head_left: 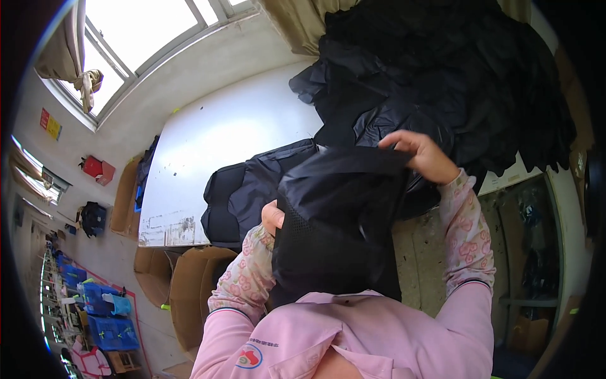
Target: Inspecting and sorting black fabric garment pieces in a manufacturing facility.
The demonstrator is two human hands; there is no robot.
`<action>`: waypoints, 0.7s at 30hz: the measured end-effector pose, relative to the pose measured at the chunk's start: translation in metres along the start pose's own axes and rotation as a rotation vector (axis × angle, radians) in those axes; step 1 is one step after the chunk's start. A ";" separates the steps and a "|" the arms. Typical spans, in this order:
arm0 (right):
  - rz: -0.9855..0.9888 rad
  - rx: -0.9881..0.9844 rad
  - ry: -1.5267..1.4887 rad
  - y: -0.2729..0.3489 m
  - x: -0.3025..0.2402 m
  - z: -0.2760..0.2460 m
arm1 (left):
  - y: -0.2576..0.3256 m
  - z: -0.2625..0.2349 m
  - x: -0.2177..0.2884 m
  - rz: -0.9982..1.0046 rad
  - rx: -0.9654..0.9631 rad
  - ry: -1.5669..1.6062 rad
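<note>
A black fabric piece (341,215) hangs spread out in front of my chest, with a dotted, mesh-like patch near its left side. My left hand (273,217) grips its left edge; the thumb shows, and the other fingers are hidden behind the cloth. At the upper right corner of the piece, my right hand (424,156) is closed with thumb and fingers on the edge. Just beyond lies a flat stack of black padded fabric pieces (252,183) on the white table (233,126).
A large heap of black fabric (454,82) covers the table's far right. Cardboard boxes (199,284) stand on the floor left of me, below the table edge. Open shelving (530,252) is at my right. Blue bins (107,309) line the far left.
</note>
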State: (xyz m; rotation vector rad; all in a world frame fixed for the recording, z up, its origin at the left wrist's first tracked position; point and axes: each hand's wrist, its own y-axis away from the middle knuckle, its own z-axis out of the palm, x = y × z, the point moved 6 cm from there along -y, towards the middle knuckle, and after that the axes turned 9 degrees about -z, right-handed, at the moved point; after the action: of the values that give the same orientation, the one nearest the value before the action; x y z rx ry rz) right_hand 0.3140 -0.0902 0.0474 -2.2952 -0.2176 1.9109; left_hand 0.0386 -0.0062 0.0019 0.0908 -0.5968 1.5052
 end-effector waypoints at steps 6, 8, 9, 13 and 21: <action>-0.088 0.361 1.155 0.017 -0.051 -0.048 | -0.022 0.021 0.001 0.013 0.047 -0.072; -0.369 0.349 0.703 0.011 -0.118 -0.001 | -0.020 0.030 0.006 0.033 0.187 -0.148; -0.470 0.388 0.576 0.013 -0.141 0.024 | -0.019 0.026 0.010 0.039 0.323 -0.205; -0.483 0.096 0.851 0.010 -0.135 0.115 | -0.047 0.033 -0.006 -0.050 0.410 -0.326; -0.402 0.180 0.752 0.008 -0.111 0.085 | -0.018 0.034 0.040 0.299 0.755 -0.447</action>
State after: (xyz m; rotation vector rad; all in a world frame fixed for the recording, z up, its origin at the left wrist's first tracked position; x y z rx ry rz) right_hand 0.2106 -0.1192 0.1369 -2.4202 -0.3531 0.7777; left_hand 0.0433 0.0143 0.0537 0.9753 -0.3668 1.9550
